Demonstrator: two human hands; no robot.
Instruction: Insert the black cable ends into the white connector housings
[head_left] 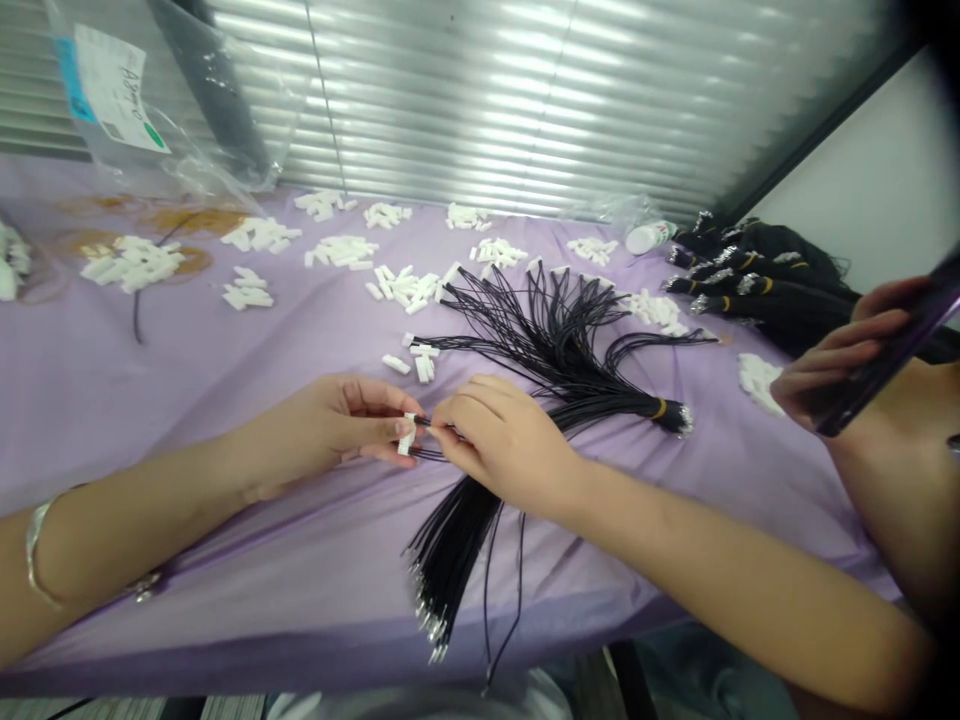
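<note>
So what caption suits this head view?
Left hand pinches a white connector; right hand feeds it a black wire.

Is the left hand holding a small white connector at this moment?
Yes, the left hand pinches a small white connector between its fingertips, while the right hand holds thin black wires against it.

The right hand (510,440) covers the stretch of thin black wire (424,424) it pinches, and where that wire enters the small white connector (407,436), held by the left hand (337,425), is too small to make out. A co-worker's hand (840,365) at the right edge grips a dark flat object (900,350) that runs out of view, blurred so its kind cannot be told. The label (112,90) on the clear plastic bag (187,110) is cut by the top edge, its writing unreadable.
</note>
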